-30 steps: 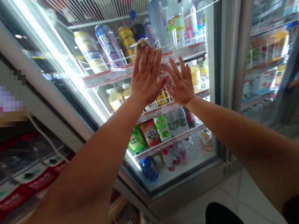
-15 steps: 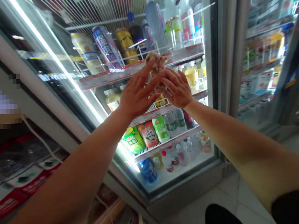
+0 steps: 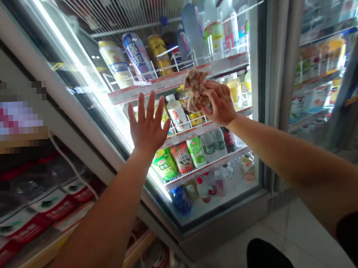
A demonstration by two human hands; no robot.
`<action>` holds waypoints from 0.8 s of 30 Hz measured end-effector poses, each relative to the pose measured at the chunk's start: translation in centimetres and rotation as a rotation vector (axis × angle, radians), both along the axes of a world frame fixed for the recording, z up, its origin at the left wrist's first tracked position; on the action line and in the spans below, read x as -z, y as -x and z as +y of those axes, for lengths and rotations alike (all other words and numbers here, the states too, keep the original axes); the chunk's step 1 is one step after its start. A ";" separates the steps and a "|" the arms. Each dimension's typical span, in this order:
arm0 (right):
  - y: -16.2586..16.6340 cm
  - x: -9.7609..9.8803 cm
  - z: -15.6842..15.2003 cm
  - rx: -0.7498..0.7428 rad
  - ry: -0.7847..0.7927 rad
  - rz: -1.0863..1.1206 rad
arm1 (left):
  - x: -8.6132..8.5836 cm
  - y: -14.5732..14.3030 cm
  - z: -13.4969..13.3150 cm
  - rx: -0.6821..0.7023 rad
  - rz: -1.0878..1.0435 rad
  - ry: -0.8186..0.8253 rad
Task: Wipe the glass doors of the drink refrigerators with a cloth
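Note:
My right hand is closed around a crumpled beige cloth, held up against the glass door of a drinks fridge, level with the upper shelf. My left hand is raised lower and to the left, fingers spread, palm toward the glass, holding nothing. Behind the glass are cans and bottles on wire shelves.
The fridge holds lower shelves of green and red drink packs and small bottles. A second glass-door cooler stands to the right. A counter with red-labelled packs is at the left. The floor is pale tile.
Both hands held the cloth flat against the glass before. My left hand has let go and moved down and left. My right hand has bunched the cloth up alone.

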State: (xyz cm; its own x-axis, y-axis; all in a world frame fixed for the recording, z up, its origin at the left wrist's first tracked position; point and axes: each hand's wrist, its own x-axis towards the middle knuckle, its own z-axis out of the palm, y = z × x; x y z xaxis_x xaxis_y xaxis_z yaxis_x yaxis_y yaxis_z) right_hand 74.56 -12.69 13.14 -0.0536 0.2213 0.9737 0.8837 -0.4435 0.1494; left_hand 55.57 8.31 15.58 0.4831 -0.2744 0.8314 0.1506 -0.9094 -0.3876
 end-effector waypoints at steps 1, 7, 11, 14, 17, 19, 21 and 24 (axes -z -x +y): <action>0.4 -0.5 -0.1 0.013 0.006 0.014 | 0.0 0.0 0.0 0.012 -0.001 -0.006; 2.9 -2.7 -0.2 0.117 0.045 -0.021 | 0.2 0.2 -0.1 0.024 -0.010 0.009; 3.6 -3.1 0.2 0.086 0.123 0.012 | 0.2 0.2 -0.3 0.047 -0.008 0.003; 3.6 -3.4 0.6 0.053 0.169 0.041 | 0.2 0.2 -0.3 0.083 -0.015 0.023; 3.7 -3.6 1.2 0.044 0.144 0.048 | 0.1 0.3 -0.3 0.076 -0.016 0.018; 3.9 -3.5 1.7 0.051 0.107 0.061 | 0.1 0.3 -0.4 0.062 -0.009 0.012; 4.1 -3.2 2.3 0.057 0.066 0.080 | 0.1 0.3 -0.4 0.041 0.004 0.024; 4.3 -2.7 2.9 0.048 0.022 0.099 | 0.1 0.2 -0.4 0.027 0.018 0.051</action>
State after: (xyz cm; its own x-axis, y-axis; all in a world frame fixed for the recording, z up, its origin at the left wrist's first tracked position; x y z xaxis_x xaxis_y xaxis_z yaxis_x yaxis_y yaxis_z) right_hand 70.29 -9.77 15.88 0.0535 0.2424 0.9687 0.8723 -0.4834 0.0728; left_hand 55.34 7.90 15.45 0.4910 -0.2448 0.8360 0.1196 -0.9317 -0.3430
